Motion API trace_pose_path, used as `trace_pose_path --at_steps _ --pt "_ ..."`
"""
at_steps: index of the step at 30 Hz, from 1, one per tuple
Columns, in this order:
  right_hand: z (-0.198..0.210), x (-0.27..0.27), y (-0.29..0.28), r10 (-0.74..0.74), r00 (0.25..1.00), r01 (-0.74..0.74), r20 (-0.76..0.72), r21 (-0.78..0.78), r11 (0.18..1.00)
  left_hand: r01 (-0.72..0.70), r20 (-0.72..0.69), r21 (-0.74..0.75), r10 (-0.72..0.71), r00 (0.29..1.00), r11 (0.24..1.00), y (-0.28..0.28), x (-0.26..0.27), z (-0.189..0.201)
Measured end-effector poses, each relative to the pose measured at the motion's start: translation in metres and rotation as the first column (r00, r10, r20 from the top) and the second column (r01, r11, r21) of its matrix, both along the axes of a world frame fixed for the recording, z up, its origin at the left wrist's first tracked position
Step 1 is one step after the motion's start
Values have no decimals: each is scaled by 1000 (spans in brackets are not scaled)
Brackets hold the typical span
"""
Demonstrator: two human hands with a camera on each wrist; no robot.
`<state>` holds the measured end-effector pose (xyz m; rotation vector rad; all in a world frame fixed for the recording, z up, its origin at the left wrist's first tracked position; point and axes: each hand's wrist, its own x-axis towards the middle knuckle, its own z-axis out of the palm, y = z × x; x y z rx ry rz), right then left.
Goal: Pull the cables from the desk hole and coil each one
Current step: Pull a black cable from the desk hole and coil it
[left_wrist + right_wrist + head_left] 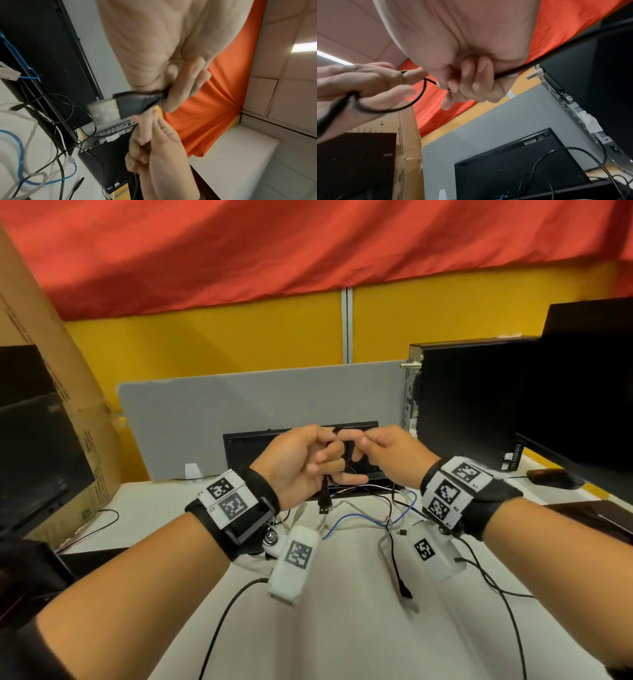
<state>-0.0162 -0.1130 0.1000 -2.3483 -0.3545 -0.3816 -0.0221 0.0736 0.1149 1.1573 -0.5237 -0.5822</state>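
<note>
Two hands met above the white desk (342, 628), both on one thin black USB cable (419, 94). The left hand (298, 463) had its fingers curled round the cable, with a small loop of it showing past the fingers in the right wrist view. The USB plug (120, 106) hung just below that hand; in the left wrist view it was blurred, metal tip toward the camera. The right hand (387, 451) pinched the same cable between thumb and fingertips, touching the left hand's fingers. How many turns the coil had could not be made out, since the fingers covered most of it.

Several more cables lay loose on the desk below the wrists: a blue cable (363, 520), a grey-white cable (385, 539) and a black cable (226, 618) that ran off the bottom edge. They came together at the back of the desk near the base of a black monitor (260, 453); the desk hole itself was hidden behind the hands. A grey partition (239, 412) stood behind the monitor. A black PC case (472, 392) stood to the right, beside another dark screen (589, 405) cut off by the frame. A cardboard box (68, 392) leaned at the left, partly out of view.
</note>
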Motion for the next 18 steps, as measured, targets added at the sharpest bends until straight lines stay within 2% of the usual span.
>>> trace_pose_path --at_steps 2,6,13,15,18 --pt "-8 -2 4 36 996 -42 -77 -77 996 -90 10 -47 90 996 995 -1 2 1" --pt "-13 -12 11 100 973 -156 -209 -272 950 -252 122 -92 262 957 963 -2 7 -2" --pt "14 -35 23 179 942 -271 -283 -329 905 -293 250 36 275 928 956 1 11 -11" --pt "25 -38 23 222 936 -297 -271 -278 913 -266 252 62 242 937 962 1 10 -14" --pt "42 -40 19 260 940 -290 -221 -112 951 -196 230 102 168 959 975 1 6 -17"
